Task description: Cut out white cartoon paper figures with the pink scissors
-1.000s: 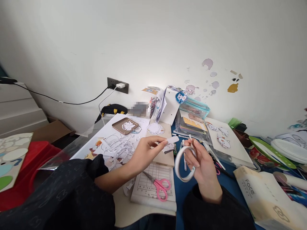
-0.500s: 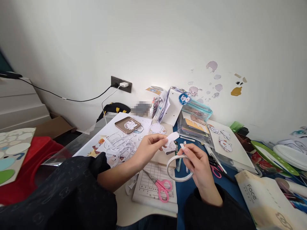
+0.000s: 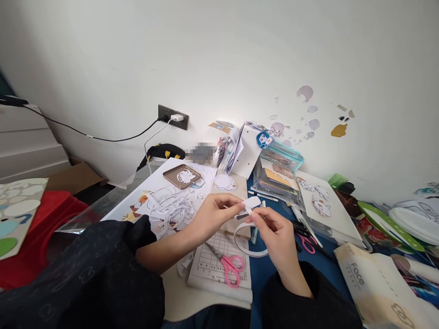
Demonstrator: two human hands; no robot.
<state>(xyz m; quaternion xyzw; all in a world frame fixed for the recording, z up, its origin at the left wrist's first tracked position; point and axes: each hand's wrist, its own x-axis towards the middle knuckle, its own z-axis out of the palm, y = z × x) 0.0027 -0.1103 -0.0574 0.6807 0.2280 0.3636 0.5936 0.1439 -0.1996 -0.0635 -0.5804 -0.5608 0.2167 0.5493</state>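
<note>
Between thumb and fingers, my left hand (image 3: 224, 211) pinches a small white paper cutout (image 3: 253, 202). My right hand (image 3: 274, 228) is closed on a roll of white tape (image 3: 252, 252), which hangs below the fingers as a ring. The right fingertips meet the near edge of the cutout, and the tape's loose end is mostly hidden there. Under the hands, pink-handled scissors (image 3: 232, 269) lie on a gridded sheet (image 3: 202, 269). White paper scraps (image 3: 173, 210) are heaped left of my left hand.
A brown tray (image 3: 168, 175) with a cutout stands behind the scraps. At the back are a pen holder (image 3: 248, 153) and a teal pouch (image 3: 283, 157). A second pair of scissors (image 3: 307, 244) lies right of my right hand, near a tissue pack (image 3: 363, 278).
My right hand has moved left and slightly up with the tape roll, closing the gap to the cutout. The cutout has shifted slightly right and down in my left hand.
</note>
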